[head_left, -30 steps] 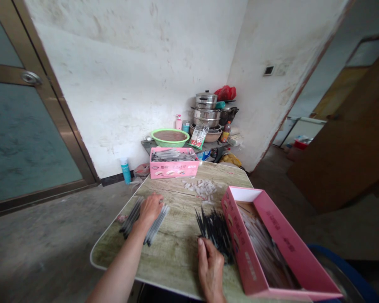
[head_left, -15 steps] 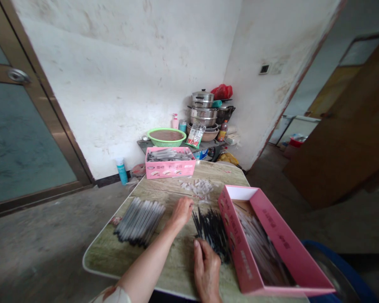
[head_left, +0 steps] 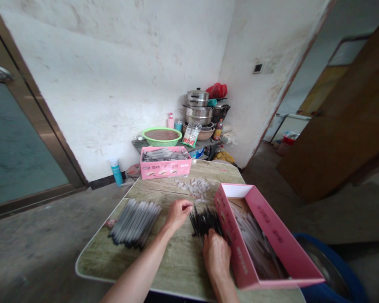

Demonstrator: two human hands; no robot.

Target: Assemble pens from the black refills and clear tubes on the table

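Thin black sticks (head_left: 205, 219) lie in a pile at the middle of the table (head_left: 173, 269). My right hand (head_left: 217, 252) rests on the near end of that pile, its fingertips hidden among the sticks. Just left of the pile's far end, my left hand (head_left: 178, 213) is closed in a pinch; whatever it holds is too small to make out. Greyish clear tubes with dark ends (head_left: 135, 223) lie side by side on the left. Small whitish pieces (head_left: 196, 186) are scattered beyond my left hand.
A long pink box (head_left: 244, 256) holding clear tubes stands on the right. Another pink box (head_left: 166, 170), full of tubes, is at the far edge. Behind it are a green basin (head_left: 162, 142) and stacked pots (head_left: 198, 113). A blue tub (head_left: 344, 269) sits at lower right.
My right hand has moved forward and right onto the near end of the black sticks. My left hand stays beside the pile, still pinched. The view has shifted slightly.
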